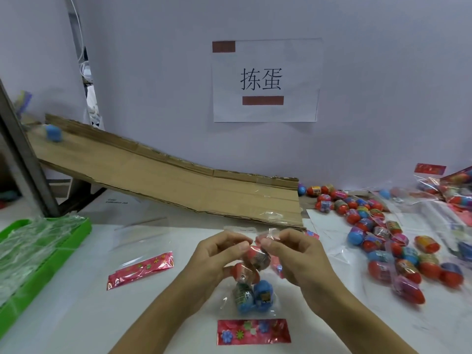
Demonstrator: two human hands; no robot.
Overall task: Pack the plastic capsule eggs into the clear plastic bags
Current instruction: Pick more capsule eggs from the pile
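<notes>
A clear plastic bag (251,290) with a red flowered header strip (254,331) lies in front of me, holding several red and blue capsule eggs. My left hand (217,254) and my right hand (293,254) each pinch the bag's far open end above the eggs. A heap of loose red, blue and pink capsule eggs (388,241) covers the table to the right. An empty clear bag with a red header (141,267) lies flat to the left. A blue egg (54,132), blurred, sits high on the cardboard ramp.
A cardboard ramp (163,175) slopes down from the upper left to the table's middle. A green tray (43,261) of clear bags stands at the left edge. Filled bags (452,190) lie at the far right. A paper sign (265,80) hangs on the wall.
</notes>
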